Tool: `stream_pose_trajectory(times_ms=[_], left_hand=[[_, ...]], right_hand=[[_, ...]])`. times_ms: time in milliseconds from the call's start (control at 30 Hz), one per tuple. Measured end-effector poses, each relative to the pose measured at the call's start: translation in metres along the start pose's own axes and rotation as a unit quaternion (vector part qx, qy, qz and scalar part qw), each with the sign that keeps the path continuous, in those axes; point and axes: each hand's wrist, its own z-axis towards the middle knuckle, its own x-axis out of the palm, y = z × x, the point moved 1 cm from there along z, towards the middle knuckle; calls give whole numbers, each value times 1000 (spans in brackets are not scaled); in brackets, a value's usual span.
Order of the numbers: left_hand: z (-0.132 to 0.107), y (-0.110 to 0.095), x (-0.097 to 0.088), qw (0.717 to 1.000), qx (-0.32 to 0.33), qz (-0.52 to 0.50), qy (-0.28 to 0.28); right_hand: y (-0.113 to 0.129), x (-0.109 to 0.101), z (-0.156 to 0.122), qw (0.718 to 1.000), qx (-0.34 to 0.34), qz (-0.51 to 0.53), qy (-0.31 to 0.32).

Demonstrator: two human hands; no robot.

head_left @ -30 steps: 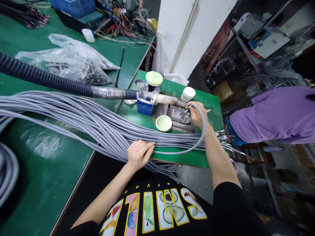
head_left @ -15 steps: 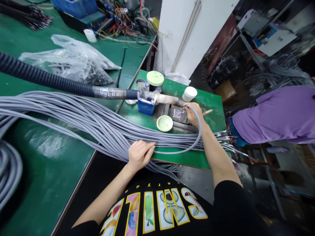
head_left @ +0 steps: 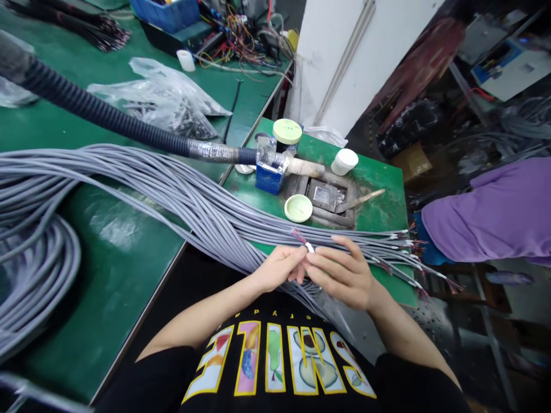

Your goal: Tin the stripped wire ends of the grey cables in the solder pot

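A thick bundle of grey cables (head_left: pixel 181 198) runs across the green bench from the left to the small green table (head_left: pixel 381 215). My left hand (head_left: pixel 278 268) and my right hand (head_left: pixel 344 272) meet just in front of the bundle. Between them they pinch one cable end (head_left: pixel 306 245) with a white band and thin coloured wires fanning out of it. My right hand's other fingers are stretched out over the bundle. The other cable ends (head_left: pixel 404 246), stripped to coloured wires, hang off the table's right side.
A metal pot (head_left: pixel 329 198) sits in the small table with a pale green lid (head_left: pixel 298 207), a white jar (head_left: pixel 344 161), a blue box (head_left: pixel 269 175) and a corrugated hose (head_left: pixel 107 117) leading to it. Plastic bags (head_left: pixel 172 106) lie behind. A person in purple (head_left: pixel 491 212) is at the right.
My right hand left the metal pot and came back toward me with the cable end. My left hand lifted off the bundle and joined it. The view shifted left.
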Motion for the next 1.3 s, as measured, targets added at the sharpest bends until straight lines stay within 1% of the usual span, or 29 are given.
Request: stream_pose_trajectory(times_ms=[67, 133, 300, 433, 633, 900, 1033, 1133, 1200, 1267, 1300], left_hand=[[5, 2, 8, 997, -32, -68, -24], [6, 5, 11, 994, -38, -91, -37], [1, 8, 11, 999, -2, -21, -34], [0, 8, 15, 1000, 12, 17, -23], [1, 8, 19, 1000, 11, 24, -13], [1, 6, 20, 1000, 5, -13, -9], [1, 6, 19, 1000, 6, -11, -13], [1, 8, 18, 999, 21, 18, -17], [2, 9, 18, 996, 56, 63, -16], [4, 11, 20, 988, 95, 120, 2], [5, 12, 21, 982, 109, 156, 21]], right_hand=[[12, 2, -6, 1000, -7, 7, 14], [19, 5, -14, 999, 4, 22, 26], [29, 12, -41, 996, 54, 59, 28], [35, 16, -53, 994, 82, 65, 19], [41, 16, -53, 994, 96, 44, -1], [43, 19, -51, 993, 107, 48, -1], [43, 18, -50, 992, 110, 56, 5], [43, 19, -50, 992, 112, 53, 6], [44, 20, -49, 992, 117, 51, 8], [46, 18, -51, 991, 125, 53, 18], [48, 16, -53, 990, 132, 52, 27]])
